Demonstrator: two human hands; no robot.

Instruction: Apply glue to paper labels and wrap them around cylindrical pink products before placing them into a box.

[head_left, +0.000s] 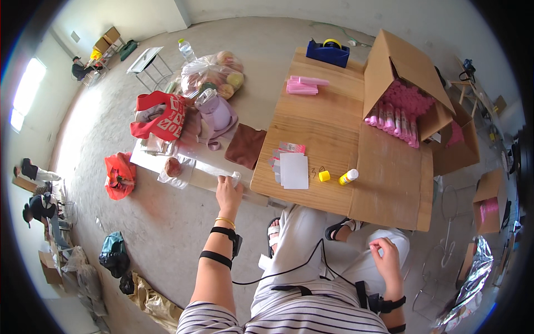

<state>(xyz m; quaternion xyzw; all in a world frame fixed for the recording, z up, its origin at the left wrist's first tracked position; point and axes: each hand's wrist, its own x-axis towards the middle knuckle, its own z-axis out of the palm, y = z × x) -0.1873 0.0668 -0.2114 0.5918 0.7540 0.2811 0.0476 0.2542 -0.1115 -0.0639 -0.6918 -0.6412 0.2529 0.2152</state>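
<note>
My left hand [228, 196] reaches to the near edge of the low white table [203, 177]. Its fingers are closed on a crumpled white tissue [237, 176]. Over my right thigh, my right hand [386, 259] hangs with loosely bent fingers and nothing seen in it. On the wooden table [311, 128] ahead lie a stack of white cards [294, 170], some printed slips [291, 147], a yellow cap [324, 176] and an uncapped glue stick [348, 177]. Farther back is a small pile of pink tubes [303, 85].
A tipped cardboard box [409, 72] full of pink-wrapped tubes stands at the right, near a blue tape dispenser [328, 53]. The low table carries a red bag [160, 115], a lilac bag [217, 117] and a brown pouch [245, 146]. A black cable [283, 273] crosses my lap.
</note>
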